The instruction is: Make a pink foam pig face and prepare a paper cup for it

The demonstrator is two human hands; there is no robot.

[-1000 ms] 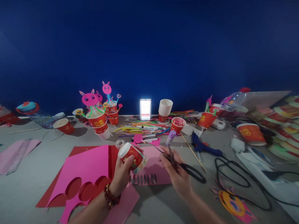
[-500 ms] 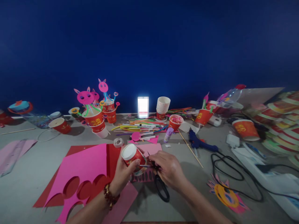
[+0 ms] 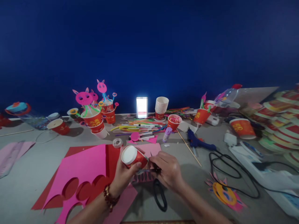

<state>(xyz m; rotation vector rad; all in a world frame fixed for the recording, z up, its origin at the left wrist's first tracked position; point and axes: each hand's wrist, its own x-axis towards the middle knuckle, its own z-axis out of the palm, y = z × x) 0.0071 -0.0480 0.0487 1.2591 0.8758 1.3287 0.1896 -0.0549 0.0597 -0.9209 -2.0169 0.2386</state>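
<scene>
My left hand (image 3: 123, 178) grips a red paper cup (image 3: 136, 160) on its side, its white end turned up and to the left. The fingers wrap round the far side and the thumb presses on the near side. Close to the cup's right end, my right hand (image 3: 170, 169) is closed on a pair of scissors (image 3: 160, 199). One black handle loop hangs below the right hand. The blades lie by the cup's lower right rim, partly hidden, so I cannot tell whether they touch it. Beneath the hands lies pink paper (image 3: 142, 178) with dark oval marks.
Left lies a bright pink sheet (image 3: 81, 165) with round cut-outs on red paper. Behind are a tape roll (image 3: 117, 142), a glue stick (image 3: 166, 135) and a cup stack (image 3: 162, 105). Right lie a blue glue gun (image 3: 201, 143), its black cord (image 3: 211, 168) and a paper face (image 3: 225, 193).
The scissors' lower handle has swung down and the blades have shifted lower against the cup. The cup has tilted, its right end now nearer the right hand. The whole view has shifted slightly.
</scene>
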